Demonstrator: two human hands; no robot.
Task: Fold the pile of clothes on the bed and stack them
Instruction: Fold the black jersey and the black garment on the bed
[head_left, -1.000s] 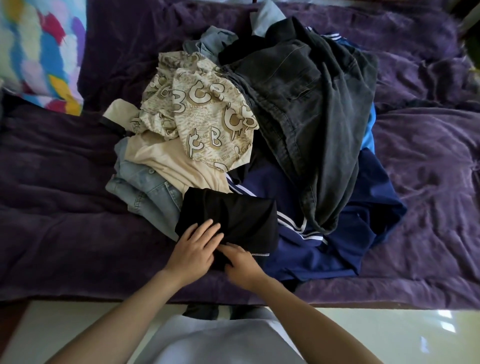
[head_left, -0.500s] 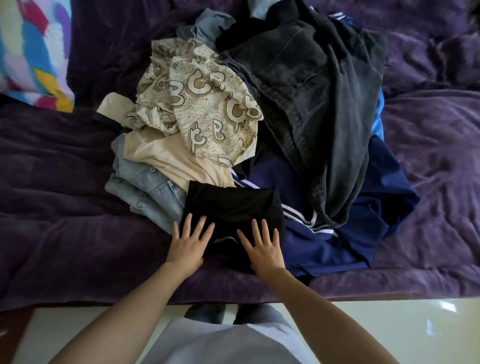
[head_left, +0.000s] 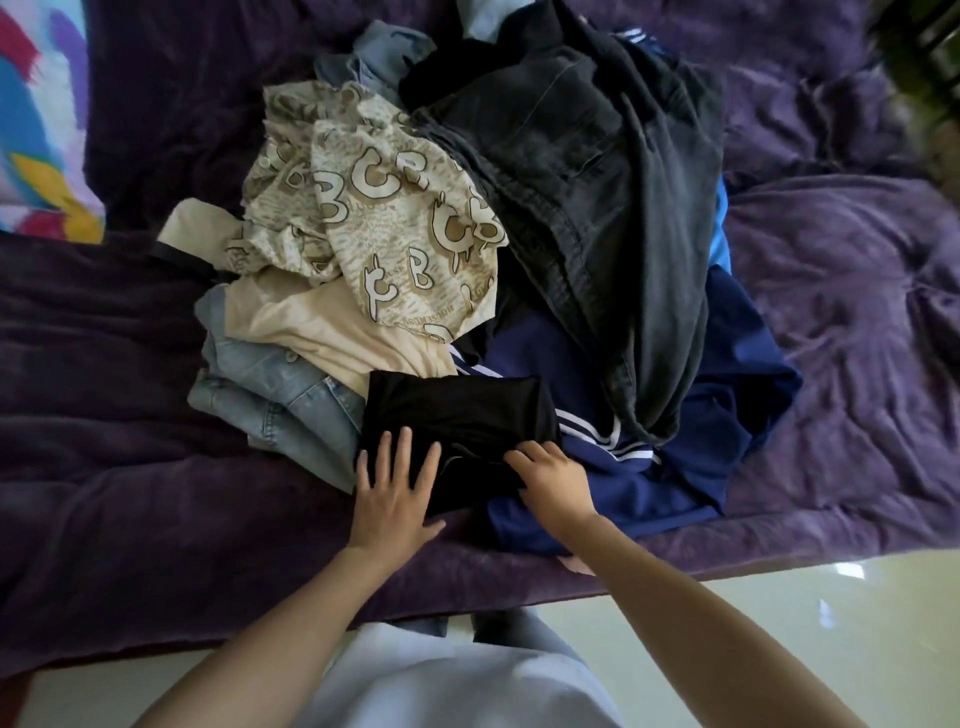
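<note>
One head view. Folded black garment (head_left: 457, 410): lies at the near edge of the clothes pile (head_left: 597, 218) on the purple bed (head_left: 130, 467), overlapping light denim (head_left: 270, 395) and a navy striped top (head_left: 675, 467). Left grip (head_left: 395, 483): flat, fingers spread, nothing held, pressing down on the garment's near-left corner. Right grip (head_left: 553, 480): fingers curled, pinching its near-right edge.
</note>
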